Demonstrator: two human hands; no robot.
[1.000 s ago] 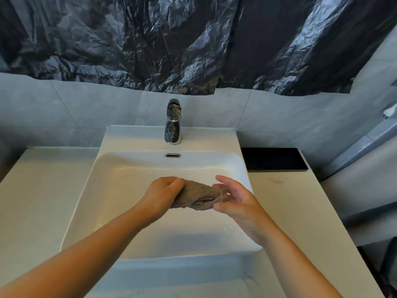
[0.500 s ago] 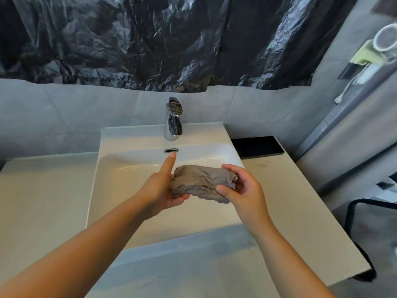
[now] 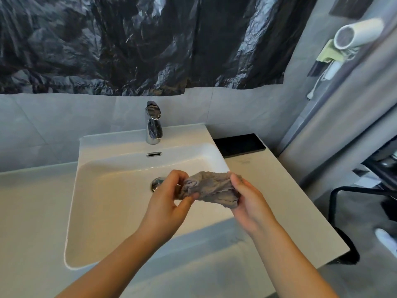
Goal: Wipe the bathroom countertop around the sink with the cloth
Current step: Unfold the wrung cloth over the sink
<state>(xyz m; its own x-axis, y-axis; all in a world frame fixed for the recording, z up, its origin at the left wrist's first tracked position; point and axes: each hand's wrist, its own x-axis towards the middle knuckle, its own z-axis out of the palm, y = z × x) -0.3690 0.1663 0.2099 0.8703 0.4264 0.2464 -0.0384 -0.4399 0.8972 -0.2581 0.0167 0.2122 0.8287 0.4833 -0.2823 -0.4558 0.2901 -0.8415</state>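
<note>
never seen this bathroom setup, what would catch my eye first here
Centre frame, the left hand and right hand hold a crumpled grey cloth above the white sink. Behind, crinkled black plastic sheeting covers the wall above the chrome faucet. At the upper right, a white hair dryer hangs on the side wall.

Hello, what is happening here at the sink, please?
A person stands at a bathroom sink and holds a crumpled grey cloth over the basin with both hands. The left hand pinches one end and the right hand grips the other, as if opening or rearranging it. The faucet shows no running water. The cloth is not touching the countertop, so no wiping is under way at this moment. A black tray lies at the back right.
</note>
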